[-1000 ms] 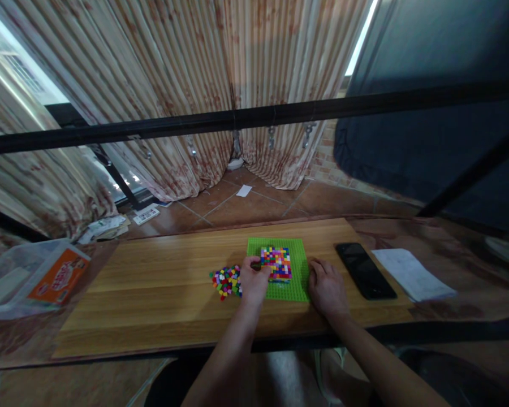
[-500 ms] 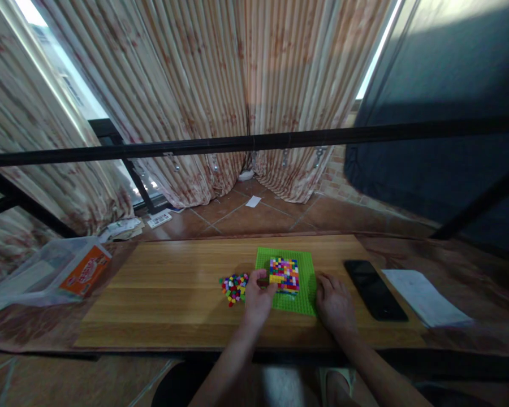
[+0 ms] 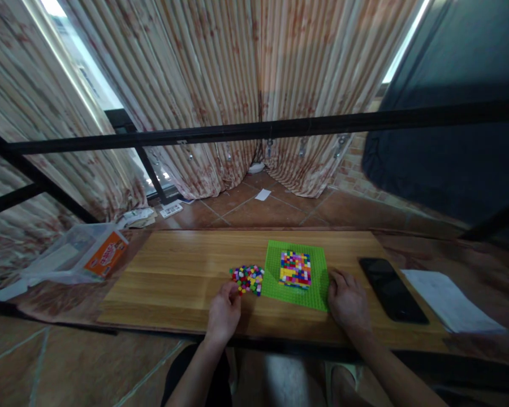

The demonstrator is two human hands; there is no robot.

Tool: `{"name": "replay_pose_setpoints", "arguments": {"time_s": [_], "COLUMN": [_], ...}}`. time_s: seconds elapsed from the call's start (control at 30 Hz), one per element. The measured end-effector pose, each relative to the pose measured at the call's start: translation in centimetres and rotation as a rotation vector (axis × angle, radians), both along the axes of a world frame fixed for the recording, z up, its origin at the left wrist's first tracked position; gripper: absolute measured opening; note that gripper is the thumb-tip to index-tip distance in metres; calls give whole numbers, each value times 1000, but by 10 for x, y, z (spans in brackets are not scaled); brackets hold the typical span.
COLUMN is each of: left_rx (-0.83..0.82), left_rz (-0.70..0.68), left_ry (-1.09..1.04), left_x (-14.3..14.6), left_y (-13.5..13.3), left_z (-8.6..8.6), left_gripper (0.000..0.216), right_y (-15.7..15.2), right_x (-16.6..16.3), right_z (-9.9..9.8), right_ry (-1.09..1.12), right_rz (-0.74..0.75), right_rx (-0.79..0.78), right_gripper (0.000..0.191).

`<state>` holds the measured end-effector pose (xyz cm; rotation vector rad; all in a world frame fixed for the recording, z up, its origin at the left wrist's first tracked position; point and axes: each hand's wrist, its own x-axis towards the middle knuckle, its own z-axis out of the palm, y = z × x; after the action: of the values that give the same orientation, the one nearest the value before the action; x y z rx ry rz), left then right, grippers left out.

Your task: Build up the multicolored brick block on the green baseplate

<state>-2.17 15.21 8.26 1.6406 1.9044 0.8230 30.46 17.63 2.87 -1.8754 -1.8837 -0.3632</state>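
A small block of many-coloured toy bricks [image 3: 294, 269] stands on a green studded baseplate [image 3: 318, 294]. Left of the plate lies a heap of loose toy bricks [image 3: 248, 278] in mixed colours. My left hand [image 3: 224, 311] is at the heap's near-left edge, its fingers curled together; whatever may be between the fingertips is too small to see. At the plate's right edge rests my right hand [image 3: 348, 301], fingers bent and gripping that edge, with the thumb side against the plate.
The plate and bricks are on a low wooden table [image 3: 173, 282]. A black phone [image 3: 392, 289] and white paper [image 3: 449, 302] lie to the right. A clear plastic box [image 3: 76, 254] with an orange label stands left. A black rail [image 3: 237, 131] crosses behind the table.
My left hand has moved from the brick block leftward to the loose heap. My right hand stays at the plate's edge. The whole view has shifted slightly.
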Motion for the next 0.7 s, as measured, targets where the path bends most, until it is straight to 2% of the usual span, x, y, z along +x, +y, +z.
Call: {"name": "replay_pose_setpoints", "arguments": {"time_s": [0.27, 0.5, 0.7], "left_rx": [27, 53, 37], "left_rz": [12, -142, -161], "left_ry": [59, 218, 281], "left_x": [-1, 0, 2], "left_y": [17, 43, 46], "left_z": [5, 11, 9], "left_gripper": [28, 27, 20], "right_y": [1, 1, 0], "right_x": [3, 3, 2], "right_z": [-3, -2, 0], "right_ry": [24, -3, 10], "right_rz": [22, 27, 10], "right_rx": [18, 6, 7], "right_gripper": [29, 28, 28]}}
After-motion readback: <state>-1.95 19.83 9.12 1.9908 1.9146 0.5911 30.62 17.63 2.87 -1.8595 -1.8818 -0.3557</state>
